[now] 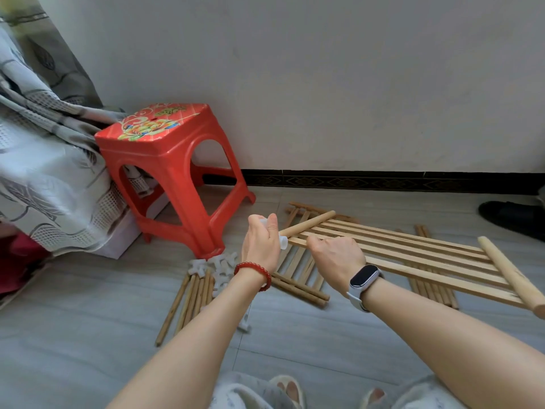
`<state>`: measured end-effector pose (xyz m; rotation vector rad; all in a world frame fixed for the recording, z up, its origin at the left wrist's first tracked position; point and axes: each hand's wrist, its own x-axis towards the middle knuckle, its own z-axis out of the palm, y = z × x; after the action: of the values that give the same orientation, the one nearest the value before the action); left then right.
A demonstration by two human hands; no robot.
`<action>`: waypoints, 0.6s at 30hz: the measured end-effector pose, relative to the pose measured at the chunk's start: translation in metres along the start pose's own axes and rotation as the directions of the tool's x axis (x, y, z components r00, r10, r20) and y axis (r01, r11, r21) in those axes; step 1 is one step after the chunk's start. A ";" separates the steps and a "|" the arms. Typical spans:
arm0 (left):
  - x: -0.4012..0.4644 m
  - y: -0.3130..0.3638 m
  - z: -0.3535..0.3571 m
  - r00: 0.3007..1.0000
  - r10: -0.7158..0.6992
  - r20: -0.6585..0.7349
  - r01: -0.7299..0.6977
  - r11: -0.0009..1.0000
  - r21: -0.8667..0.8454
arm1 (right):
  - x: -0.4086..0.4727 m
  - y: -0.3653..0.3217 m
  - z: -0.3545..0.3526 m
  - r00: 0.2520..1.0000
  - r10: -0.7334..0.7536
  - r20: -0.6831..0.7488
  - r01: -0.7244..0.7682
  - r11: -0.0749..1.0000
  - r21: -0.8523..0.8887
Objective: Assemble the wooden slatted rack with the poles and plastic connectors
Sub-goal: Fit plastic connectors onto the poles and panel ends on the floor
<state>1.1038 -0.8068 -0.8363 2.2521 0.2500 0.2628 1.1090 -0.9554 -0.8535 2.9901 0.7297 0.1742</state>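
A wooden slatted panel (407,255) is held up off the floor, with a round end pole on each side. My right hand (336,258) grips its near-left slats. My left hand (261,242) holds a white plastic connector (282,242) at the end of the panel's left pole (309,222). Another slatted panel (298,270) lies flat on the floor beneath. Several loose poles (188,302) lie on the floor at the left, beside a pile of white connectors (216,265).
A red plastic stool (165,160) stands to the left by the wall, next to a draped grey cloth (44,143). More poles (433,287) lie under the panel's right side. A dark shoe (513,216) sits at far right. My slippered feet (289,391) are at the bottom.
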 end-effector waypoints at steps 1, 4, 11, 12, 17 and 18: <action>0.000 -0.001 0.002 1.000 -0.010 -0.007 0.010 1.000 -0.004 | 0.000 0.000 0.001 1.000 -0.009 0.010 0.009 1.000 -0.001; 0.004 -0.005 0.004 0.999 -0.031 0.006 0.031 0.996 -0.081 | 0.001 -0.002 0.005 0.999 -0.041 0.027 0.041 0.999 0.018; 0.024 -0.014 0.013 0.982 -0.137 0.129 0.164 0.961 -0.224 | 0.014 0.002 0.023 0.991 -0.059 0.118 0.062 0.998 -0.020; 0.026 -0.017 0.016 0.978 -0.148 0.145 0.182 0.950 -0.255 | 0.015 0.004 0.029 0.991 -0.056 0.125 0.058 0.998 -0.010; 0.034 -0.020 0.033 0.946 -0.049 0.321 0.202 0.862 -0.464 | 0.019 0.022 0.054 0.993 -0.045 0.107 0.044 0.999 0.012; 0.034 -0.021 0.036 0.928 -0.012 0.373 0.203 0.854 -0.479 | 0.019 0.026 0.059 0.992 -0.054 0.113 0.053 0.999 0.011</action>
<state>1.1446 -0.8107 -0.8718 1.7038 0.0951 -0.1380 1.1452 -0.9718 -0.9081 2.9542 0.7988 -0.0016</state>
